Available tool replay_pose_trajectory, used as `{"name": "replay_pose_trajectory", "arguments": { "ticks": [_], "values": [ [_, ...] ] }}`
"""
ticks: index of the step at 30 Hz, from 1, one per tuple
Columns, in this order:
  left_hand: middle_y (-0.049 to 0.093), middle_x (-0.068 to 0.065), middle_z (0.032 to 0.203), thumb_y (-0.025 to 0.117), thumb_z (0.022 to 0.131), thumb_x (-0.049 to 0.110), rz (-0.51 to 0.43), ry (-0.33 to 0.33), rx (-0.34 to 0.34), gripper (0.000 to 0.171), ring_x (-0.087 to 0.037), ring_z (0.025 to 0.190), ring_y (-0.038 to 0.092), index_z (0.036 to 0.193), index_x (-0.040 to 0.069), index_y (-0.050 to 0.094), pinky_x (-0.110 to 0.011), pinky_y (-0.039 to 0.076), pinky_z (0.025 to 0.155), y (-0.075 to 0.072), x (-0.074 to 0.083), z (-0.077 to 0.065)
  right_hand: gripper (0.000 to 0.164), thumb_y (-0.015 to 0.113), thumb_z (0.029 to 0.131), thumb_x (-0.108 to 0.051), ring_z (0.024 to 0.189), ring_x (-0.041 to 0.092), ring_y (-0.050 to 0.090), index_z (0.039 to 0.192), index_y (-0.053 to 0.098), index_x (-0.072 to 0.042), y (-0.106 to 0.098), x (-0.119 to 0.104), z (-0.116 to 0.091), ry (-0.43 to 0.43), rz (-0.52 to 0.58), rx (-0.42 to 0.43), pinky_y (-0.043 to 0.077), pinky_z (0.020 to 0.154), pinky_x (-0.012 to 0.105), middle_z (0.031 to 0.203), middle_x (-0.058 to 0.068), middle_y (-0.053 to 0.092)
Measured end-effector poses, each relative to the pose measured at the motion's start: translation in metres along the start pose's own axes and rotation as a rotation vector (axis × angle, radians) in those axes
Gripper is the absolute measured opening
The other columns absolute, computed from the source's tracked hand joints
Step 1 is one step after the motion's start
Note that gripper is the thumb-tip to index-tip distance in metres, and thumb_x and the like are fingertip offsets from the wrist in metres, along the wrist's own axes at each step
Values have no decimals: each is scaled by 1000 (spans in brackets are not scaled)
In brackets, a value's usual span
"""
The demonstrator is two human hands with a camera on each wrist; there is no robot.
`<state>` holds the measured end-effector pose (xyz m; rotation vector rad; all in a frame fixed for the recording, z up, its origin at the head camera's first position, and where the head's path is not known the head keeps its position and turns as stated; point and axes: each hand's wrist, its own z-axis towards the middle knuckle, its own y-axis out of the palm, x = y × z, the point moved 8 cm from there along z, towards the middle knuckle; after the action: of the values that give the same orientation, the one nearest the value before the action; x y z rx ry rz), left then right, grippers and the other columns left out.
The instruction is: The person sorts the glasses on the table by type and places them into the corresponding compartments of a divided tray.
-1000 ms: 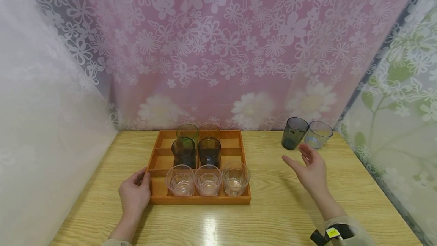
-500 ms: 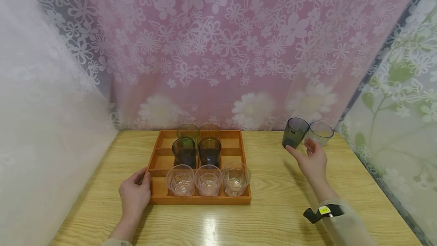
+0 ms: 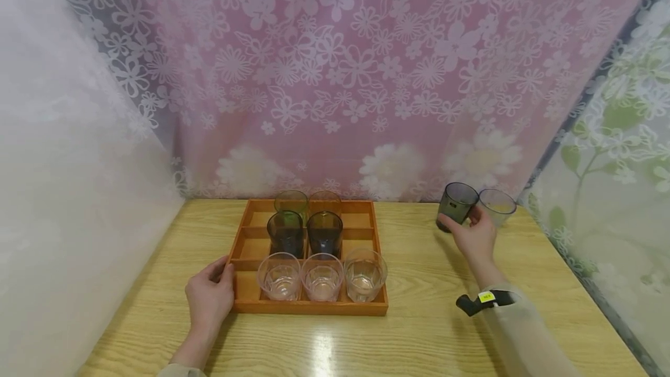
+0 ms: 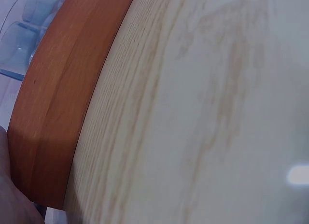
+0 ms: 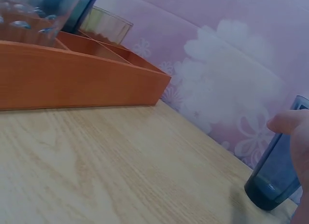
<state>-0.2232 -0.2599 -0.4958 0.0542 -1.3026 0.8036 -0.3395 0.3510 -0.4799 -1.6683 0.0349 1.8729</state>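
At the back right, my right hand point(image 3: 477, 240) grips a dark grey glass tumbler point(image 3: 454, 205), its thumb across the near side. The right wrist view shows this tumbler point(image 5: 271, 178) leaning, bluish there, with the thumb point(image 5: 285, 121) on it. Just right of it, partly behind my fingers, stands a clear glass with a bluish rim point(image 3: 499, 205). My left hand point(image 3: 210, 292) holds the left side of a divided wooden tray point(image 3: 309, 308) between thumb and fingers. Close up, the left wrist view has the tray's wall point(image 4: 63, 84) and part of that hand point(image 4: 12, 200).
Three clear glasses point(image 3: 321, 278) fill most of the tray's front row. Two dark glasses point(image 3: 324, 234) stand in the middle row; a green glass point(image 3: 290, 202) and an amber glass point(image 3: 325, 202) stand behind. A floral curtain point(image 3: 366, 103) borders the wood-grain table point(image 3: 413, 319).
My right hand has moved forward and left to the dark grey tumbler, and its fingers have closed round it. My left hand stays on the tray. The head view has shifted slightly.
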Motion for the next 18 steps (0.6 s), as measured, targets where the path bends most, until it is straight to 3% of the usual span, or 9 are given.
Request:
{"name": "replay_pose_trajectory", "arguments": {
  "ticks": [11,18],
  "values": [
    [77,-24,108,69,101,3,-2,4,-8,22,-36,96,75,120,-6,77,-3,45,68,0,2,1,94,87,87,-47,138,41,52,156,44,0,5,5,15,39,-46,-5,44,110,55,150,24,53],
    [78,-20,108,70,100,4,25,-8,-3,23,-31,95,75,121,-4,77,-4,46,68,1,-1,1,103,87,86,-49,139,48,46,159,36,4,6,3,22,39,-76,14,41,111,60,152,29,47]
  ]
}}
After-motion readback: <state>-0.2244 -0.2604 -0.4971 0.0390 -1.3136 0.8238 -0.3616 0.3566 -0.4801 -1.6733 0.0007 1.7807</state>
